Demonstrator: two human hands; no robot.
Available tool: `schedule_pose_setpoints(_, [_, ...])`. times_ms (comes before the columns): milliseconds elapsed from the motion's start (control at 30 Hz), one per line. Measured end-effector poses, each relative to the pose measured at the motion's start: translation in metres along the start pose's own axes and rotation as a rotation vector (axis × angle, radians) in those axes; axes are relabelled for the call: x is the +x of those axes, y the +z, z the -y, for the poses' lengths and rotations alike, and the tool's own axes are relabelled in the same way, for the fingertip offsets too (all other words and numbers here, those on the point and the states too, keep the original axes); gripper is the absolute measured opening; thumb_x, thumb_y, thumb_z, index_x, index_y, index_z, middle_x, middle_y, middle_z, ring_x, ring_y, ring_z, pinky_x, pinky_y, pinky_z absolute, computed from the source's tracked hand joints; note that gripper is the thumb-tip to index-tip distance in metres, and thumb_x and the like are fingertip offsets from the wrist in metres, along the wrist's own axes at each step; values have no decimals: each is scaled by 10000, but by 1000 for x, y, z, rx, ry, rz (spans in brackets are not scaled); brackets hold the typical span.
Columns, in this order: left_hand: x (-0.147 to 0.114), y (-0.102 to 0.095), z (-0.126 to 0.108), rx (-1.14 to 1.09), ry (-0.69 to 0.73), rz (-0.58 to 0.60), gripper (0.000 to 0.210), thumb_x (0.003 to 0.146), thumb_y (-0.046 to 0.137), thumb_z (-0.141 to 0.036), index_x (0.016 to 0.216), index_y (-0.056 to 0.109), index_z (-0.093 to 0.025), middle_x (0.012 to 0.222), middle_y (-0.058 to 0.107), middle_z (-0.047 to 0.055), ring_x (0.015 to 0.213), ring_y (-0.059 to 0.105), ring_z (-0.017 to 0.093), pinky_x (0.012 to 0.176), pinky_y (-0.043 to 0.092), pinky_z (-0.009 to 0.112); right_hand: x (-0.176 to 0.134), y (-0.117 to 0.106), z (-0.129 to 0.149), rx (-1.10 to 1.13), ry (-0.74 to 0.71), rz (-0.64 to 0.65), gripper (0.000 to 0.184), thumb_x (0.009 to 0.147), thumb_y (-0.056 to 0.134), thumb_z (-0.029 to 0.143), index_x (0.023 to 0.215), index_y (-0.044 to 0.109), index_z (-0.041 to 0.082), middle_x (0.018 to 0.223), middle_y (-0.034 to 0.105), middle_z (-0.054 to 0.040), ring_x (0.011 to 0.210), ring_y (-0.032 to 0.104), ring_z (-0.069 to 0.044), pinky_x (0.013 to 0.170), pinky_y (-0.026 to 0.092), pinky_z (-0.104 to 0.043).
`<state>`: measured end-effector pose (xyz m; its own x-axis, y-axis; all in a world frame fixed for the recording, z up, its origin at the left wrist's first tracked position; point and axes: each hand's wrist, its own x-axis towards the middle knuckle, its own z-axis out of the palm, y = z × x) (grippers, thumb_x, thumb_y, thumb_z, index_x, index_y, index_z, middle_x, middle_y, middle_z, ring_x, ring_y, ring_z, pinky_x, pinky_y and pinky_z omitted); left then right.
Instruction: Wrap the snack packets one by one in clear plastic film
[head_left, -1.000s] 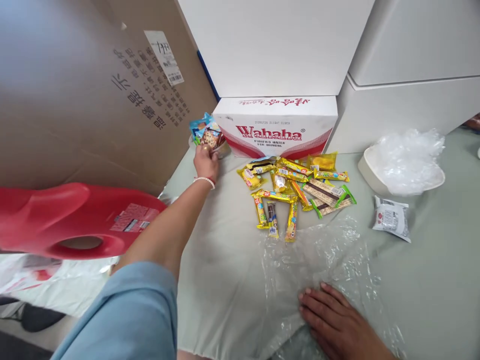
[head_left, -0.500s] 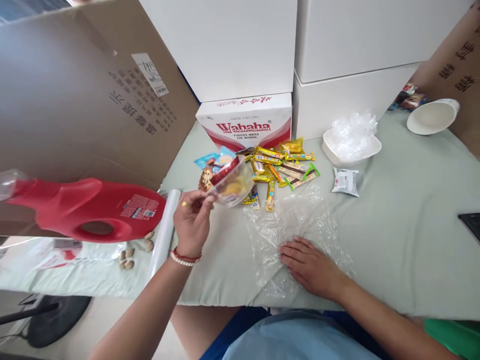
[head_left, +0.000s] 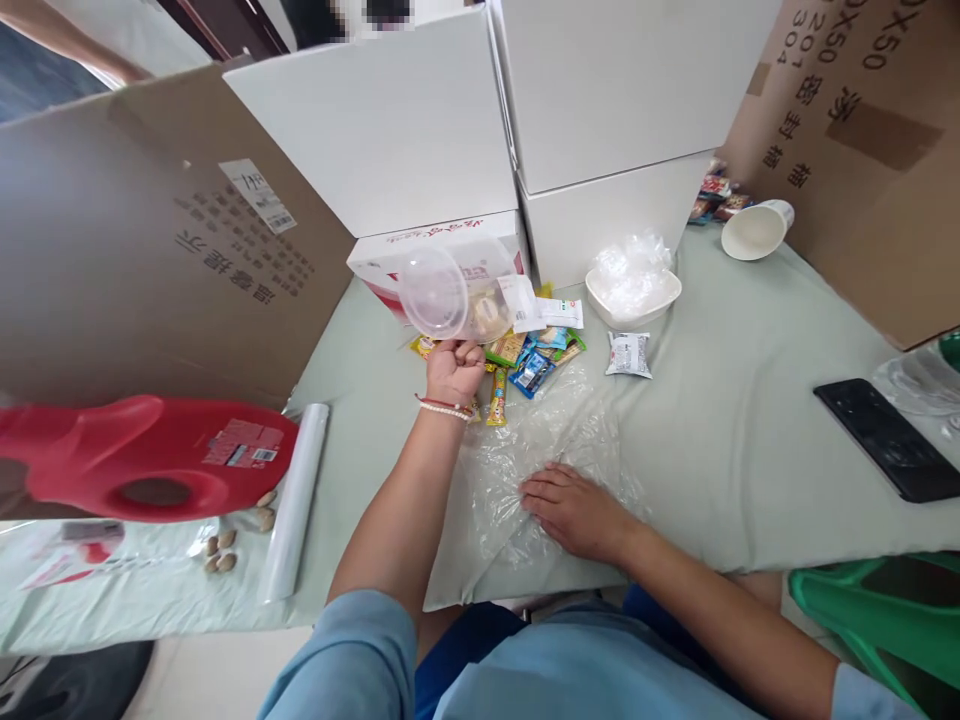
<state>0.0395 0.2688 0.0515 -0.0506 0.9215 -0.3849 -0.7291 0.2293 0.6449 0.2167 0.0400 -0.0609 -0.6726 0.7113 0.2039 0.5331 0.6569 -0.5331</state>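
My left hand is closed around a clear plastic bowl, tipped on its side with its mouth to the right. Packets show at the mouth, among them a white packet. Below and beside it lies a heap of wrapped snacks: a blue packet, a yellow-wrapped bar and several others, partly hidden by my hand and the bowl. Flat on a crinkled clear plastic bag rests my right hand, fingers stretched out, holding nothing.
White boxes and a Wahaha carton stand behind. Rightward are a white dish of clear plastic, a silver packet, a paper cup and a phone. A red jug and white roll lie left.
My left hand has moved forward and right over the heap and tipped the bowl. Blue, white and other packets now lie on the yellow ones. My right hand stays on the bag; the view has shifted.
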Motion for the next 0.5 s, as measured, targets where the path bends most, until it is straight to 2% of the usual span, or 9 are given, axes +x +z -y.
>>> schedule_pose_setpoints(67, [-26,-2,-4,-15,26,40,387,1015,373,-11,699,293,-220,567,216,-94,399,171,54,413,197,175,3,-2,-1,27,16,14,306,1054,591,235,1324,729,192,1433,711,-82,1374,597,-227,1270,389,-480])
schedule_pose_setpoints(133, [-60,-10,6,-14,14,90,323,1000,439,-28,739,384,-209,619,350,-79,417,220,45,424,216,180,6,-5,0,54,38,38,283,1054,604,258,1297,740,202,1433,710,-76,1363,604,-233,1260,396,-483])
schedule_pose_setpoints(200, [-94,-27,29,-11,-91,145,214,997,486,-65,831,497,-201,715,488,-44,465,348,50,439,255,175,9,-9,2,64,49,54,284,1052,619,289,1297,735,204,1431,707,-83,1367,601,-246,1257,391,-502])
schedule_pose_setpoints(233, [-108,-38,44,-15,-177,128,183,999,484,-79,869,530,-198,743,522,-27,508,426,66,445,276,174,10,-11,5,60,52,52,298,1049,628,307,1311,725,203,1436,702,-90,1382,588,-257,1260,383,-519])
schedule_pose_setpoints(267, [-119,-50,59,-12,-236,67,187,991,478,-71,864,535,-197,729,522,-26,509,438,73,438,270,177,10,-14,9,51,52,45,311,1045,637,324,1320,716,201,1433,700,-99,1396,575,-267,1263,375,-533])
schedule_pose_setpoints(367, [-133,-82,92,-13,-266,-53,303,958,434,-16,724,423,-208,575,325,-79,414,277,69,416,223,196,4,-26,24,5,27,24,244,1050,623,323,1196,746,172,1263,762,-125,1308,625,-275,1233,415,-522])
schedule_pose_setpoints(433, [-130,-95,99,-23,-234,-69,349,946,429,-9,680,341,-218,549,233,-92,401,220,69,415,220,199,-4,-40,35,0,-15,-20,223,1070,568,284,1049,757,167,1068,786,-120,1151,686,-255,1130,511,-453])
schedule_pose_setpoints(500, [-124,-102,98,-24,-206,-66,366,937,453,-22,667,310,-222,540,223,-91,404,227,72,415,232,199,-14,-58,43,59,-39,-165,255,1087,514,264,1025,746,179,982,780,-104,1043,706,-235,1006,571,-391])
